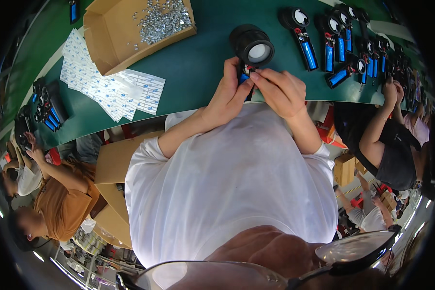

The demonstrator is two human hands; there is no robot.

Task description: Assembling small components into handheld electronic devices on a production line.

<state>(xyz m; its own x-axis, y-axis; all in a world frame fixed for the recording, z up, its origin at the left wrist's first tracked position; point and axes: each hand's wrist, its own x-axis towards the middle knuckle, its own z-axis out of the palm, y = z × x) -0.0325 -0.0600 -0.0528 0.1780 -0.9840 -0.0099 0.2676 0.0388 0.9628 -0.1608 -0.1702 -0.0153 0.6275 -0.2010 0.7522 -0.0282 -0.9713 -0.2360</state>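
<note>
Both hands meet just in front of the white shirt, over the near edge of the green table (198, 58). The left hand (227, 94) wraps the flashlight (252, 47) handle to steady it, lens up; the right hand (280, 89) pinches its blue battery part with curled fingertips. More flashlights (324, 46) lie in a row beyond.

Flashlight (252, 46): matt black plastic, glossy lens; counter (203, 58) matt green; cardboard box (106, 36) holds shiny metal screws (163, 20)
</note>
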